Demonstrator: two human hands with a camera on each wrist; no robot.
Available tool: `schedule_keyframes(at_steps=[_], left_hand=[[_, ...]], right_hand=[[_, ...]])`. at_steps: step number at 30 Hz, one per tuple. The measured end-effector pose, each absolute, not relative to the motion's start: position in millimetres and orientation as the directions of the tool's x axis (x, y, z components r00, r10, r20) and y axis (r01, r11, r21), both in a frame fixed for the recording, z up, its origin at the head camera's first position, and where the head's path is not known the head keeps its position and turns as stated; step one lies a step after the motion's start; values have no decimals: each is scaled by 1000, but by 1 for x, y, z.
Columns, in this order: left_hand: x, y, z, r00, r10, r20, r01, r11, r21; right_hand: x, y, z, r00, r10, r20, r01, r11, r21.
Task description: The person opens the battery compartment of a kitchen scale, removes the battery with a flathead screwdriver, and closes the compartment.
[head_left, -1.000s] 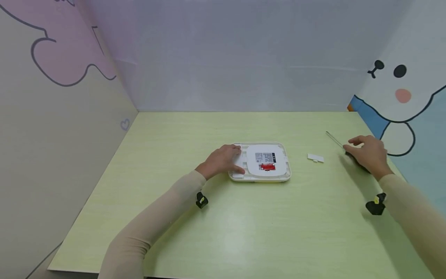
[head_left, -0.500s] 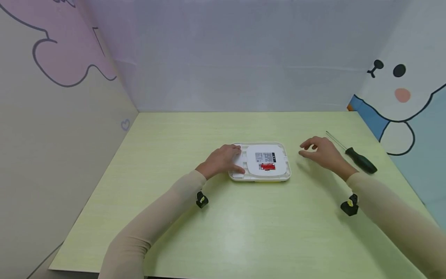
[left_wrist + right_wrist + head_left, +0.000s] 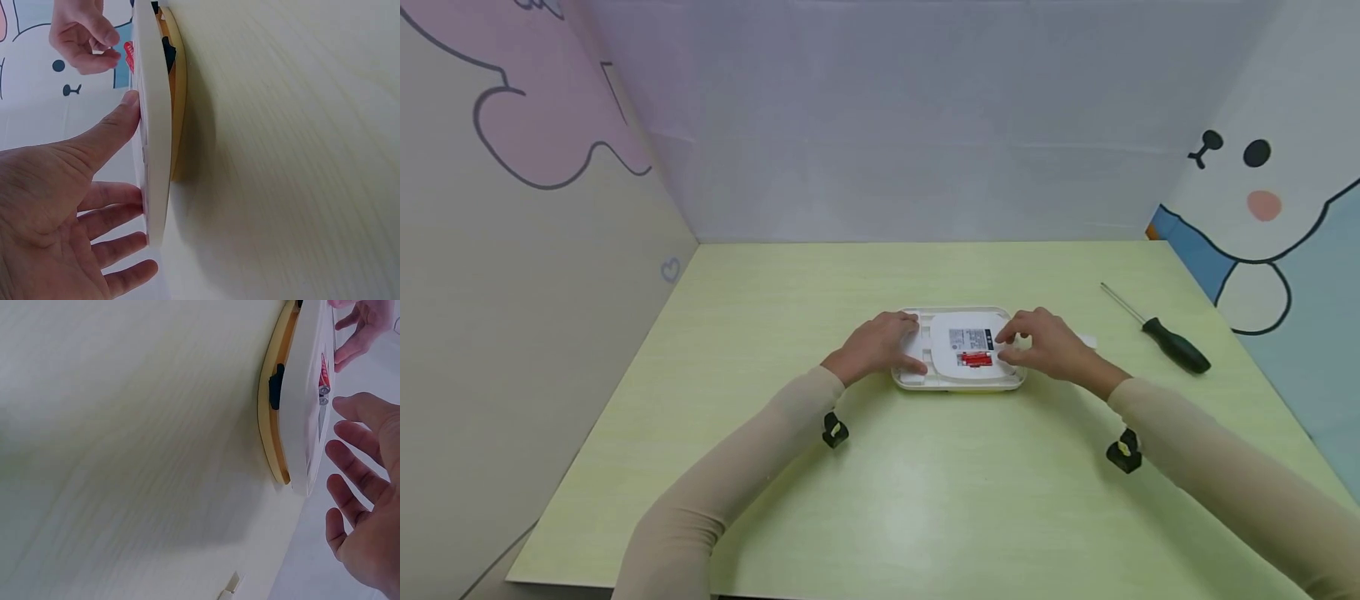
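A white rounded device (image 3: 940, 325) lies with its labelled face up, and red batteries (image 3: 976, 359) sit in its compartment. My left hand (image 3: 874, 343) rests on the device's left end, thumb and fingertips spread against its face. My right hand (image 3: 1047, 346) is over the right end, fingertips close to the batteries. In the right wrist view its fingers are loosely bent, with nothing between them and the thumb. A yellow-orange layer (image 3: 270, 434) with a black tab (image 3: 275, 387) shows beneath the white body.
On the light green table (image 3: 895, 492), a screwdriver (image 3: 1176, 344) with a dark green handle lies at the right. A small white cover (image 3: 1088, 341) is partly hidden behind my right wrist. Printed walls (image 3: 880, 125) stand around the back and sides.
My right hand has left the screwdriver, which stays on the table, and moved left past the small white cover to the batteries. My left hand and the device have not moved.
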State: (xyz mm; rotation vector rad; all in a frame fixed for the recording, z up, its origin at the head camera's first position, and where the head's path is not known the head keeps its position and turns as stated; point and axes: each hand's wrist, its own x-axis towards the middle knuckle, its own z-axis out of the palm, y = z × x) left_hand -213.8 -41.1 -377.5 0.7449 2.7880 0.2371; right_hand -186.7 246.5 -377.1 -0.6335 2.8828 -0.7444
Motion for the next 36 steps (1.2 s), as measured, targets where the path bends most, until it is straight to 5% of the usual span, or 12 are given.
schedule_keyframes(at_steps=[16,36], left_hand=[[-214,-41,-378,-836,519,-179,479,848,227],[-216,-43,-381,-834,524,-174,484,846,225]], right_hand=[[-185,235,-389,-858,-501,117,-505,777,-375],[-187,229,-383,-856,-509,90,-505,786,-356]])
